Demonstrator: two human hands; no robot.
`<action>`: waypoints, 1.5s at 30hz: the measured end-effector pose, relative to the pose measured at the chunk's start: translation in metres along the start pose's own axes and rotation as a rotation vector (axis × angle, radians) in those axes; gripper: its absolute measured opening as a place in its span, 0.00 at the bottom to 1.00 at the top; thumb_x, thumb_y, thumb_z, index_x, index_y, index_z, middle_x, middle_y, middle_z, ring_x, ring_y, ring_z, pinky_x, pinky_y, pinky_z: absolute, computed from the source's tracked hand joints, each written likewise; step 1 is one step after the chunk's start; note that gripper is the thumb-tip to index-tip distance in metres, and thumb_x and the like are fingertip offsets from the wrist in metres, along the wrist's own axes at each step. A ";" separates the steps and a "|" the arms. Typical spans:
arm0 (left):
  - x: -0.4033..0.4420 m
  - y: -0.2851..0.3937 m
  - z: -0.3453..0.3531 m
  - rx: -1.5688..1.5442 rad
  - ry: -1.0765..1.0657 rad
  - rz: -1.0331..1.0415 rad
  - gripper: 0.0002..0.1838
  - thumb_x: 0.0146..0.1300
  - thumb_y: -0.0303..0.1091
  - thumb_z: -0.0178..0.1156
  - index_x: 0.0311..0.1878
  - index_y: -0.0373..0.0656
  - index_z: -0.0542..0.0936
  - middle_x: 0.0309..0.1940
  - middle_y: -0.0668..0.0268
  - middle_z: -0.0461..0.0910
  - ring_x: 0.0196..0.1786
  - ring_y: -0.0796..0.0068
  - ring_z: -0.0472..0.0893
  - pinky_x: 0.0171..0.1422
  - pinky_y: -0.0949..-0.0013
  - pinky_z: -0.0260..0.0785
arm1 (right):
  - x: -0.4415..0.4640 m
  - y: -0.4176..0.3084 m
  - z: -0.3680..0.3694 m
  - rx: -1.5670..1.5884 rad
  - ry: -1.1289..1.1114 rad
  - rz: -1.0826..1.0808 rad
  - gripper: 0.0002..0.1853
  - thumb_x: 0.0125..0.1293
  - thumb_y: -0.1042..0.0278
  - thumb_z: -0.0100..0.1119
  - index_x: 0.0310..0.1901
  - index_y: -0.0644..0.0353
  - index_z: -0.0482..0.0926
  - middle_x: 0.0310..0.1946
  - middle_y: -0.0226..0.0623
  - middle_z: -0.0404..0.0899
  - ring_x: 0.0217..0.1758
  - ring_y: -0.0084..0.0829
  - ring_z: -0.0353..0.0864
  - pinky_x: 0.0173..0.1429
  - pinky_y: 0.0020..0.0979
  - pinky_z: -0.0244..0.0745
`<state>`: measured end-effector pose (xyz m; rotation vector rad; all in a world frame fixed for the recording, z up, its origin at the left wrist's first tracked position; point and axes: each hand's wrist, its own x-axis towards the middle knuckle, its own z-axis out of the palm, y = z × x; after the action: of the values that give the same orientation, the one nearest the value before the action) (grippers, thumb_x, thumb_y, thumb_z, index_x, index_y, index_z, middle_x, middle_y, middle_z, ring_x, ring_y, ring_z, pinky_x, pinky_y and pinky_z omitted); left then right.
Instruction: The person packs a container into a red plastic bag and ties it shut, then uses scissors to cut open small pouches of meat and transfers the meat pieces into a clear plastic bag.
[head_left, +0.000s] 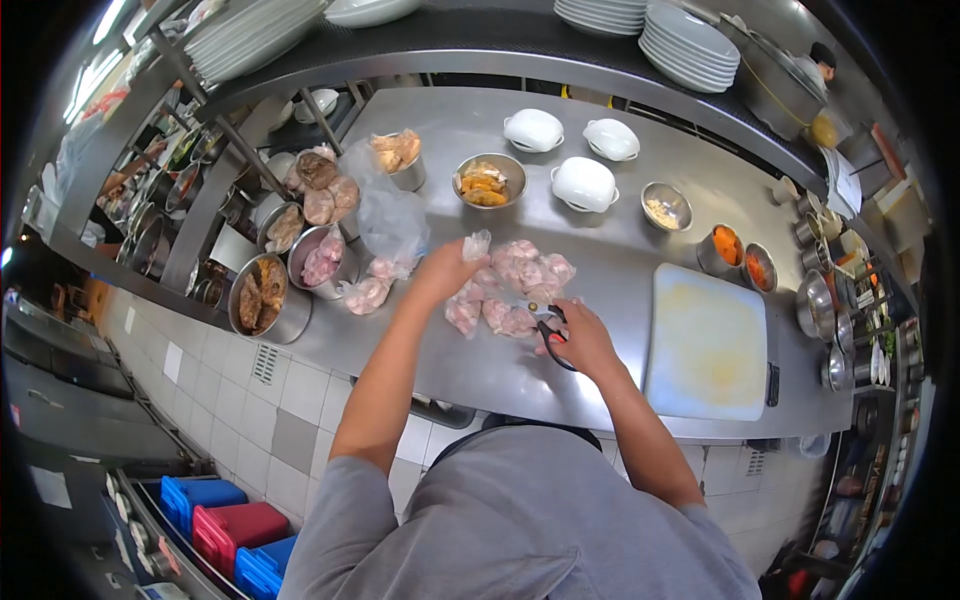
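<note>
My left hand [453,270] is closed on a clear plastic bag [477,245], its bunched top sticking up past my fingers. My right hand [585,342] grips a pair of scissors [552,338] with dark handles, and the blades point left toward the bags. Between and beyond my hands, several small clear bags of pale pink raw meat [525,270] lie in a cluster on the steel table [470,360]. Whether the blades touch a bag I cannot tell. Another bag of meat [368,293] lies left of my left forearm.
To the right lies a white cutting board [707,340], a dark-handled knife [773,384] at its edge. Metal pots of meat [270,300] line the left side. White dishes [585,185] and a metal bowl [490,180] stand behind; a plate-laden shelf [480,62] runs above.
</note>
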<state>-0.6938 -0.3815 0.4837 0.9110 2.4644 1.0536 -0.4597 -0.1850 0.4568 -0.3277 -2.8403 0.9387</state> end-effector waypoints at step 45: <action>-0.037 -0.133 -0.016 0.015 0.472 -0.211 0.24 0.60 0.36 0.67 0.61 0.45 0.81 0.44 0.48 0.86 0.46 0.50 0.86 0.48 0.55 0.77 | -0.039 0.089 -0.012 0.448 0.115 0.374 0.37 0.56 0.61 0.80 0.64 0.64 0.71 0.37 0.32 0.77 0.37 0.25 0.73 0.46 0.28 0.73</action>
<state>-0.7314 -0.4850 0.3984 0.4221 2.8657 1.2912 -0.4048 -0.1185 0.4110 -0.8365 -2.4122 1.5272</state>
